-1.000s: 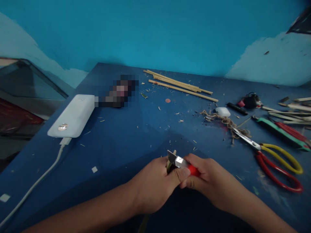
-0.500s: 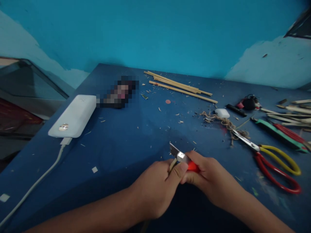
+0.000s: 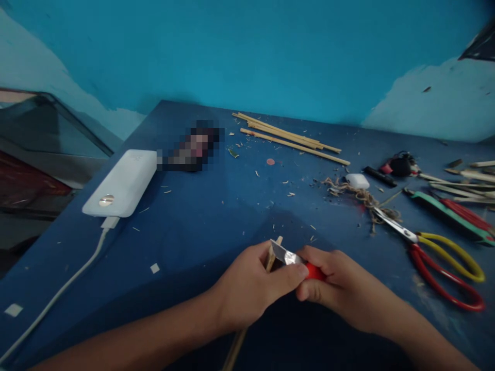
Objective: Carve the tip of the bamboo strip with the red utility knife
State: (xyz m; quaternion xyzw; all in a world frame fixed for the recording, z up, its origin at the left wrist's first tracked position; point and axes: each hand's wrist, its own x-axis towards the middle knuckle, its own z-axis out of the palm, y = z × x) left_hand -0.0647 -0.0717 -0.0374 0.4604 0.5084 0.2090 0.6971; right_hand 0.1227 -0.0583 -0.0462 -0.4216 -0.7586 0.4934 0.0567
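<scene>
My left hand (image 3: 251,286) is closed round a thin wooden stick (image 3: 236,346), whose tip pokes out above the fingers while its lower end runs down toward the bottom edge. In my right hand (image 3: 334,275) is a red utility knife (image 3: 315,271), gripped by its handle. The knife's short metal blade (image 3: 279,251) lies against the stick near its tip. My left thumb rests on the metal collar of the knife.
Several wooden sticks (image 3: 294,141) lie at the back of the blue table (image 3: 193,221). On the right are scissors (image 3: 410,234), twine (image 3: 363,196), a white case (image 3: 357,181) and green-handled pliers (image 3: 444,214). A white power bank (image 3: 121,183) with a cable stands left. Shavings are scattered about.
The stick's tip now sticks out farther above my left hand, and its lower length shows below. The knife blade has dropped and tilted flatter against the stick. The view shifted slightly.
</scene>
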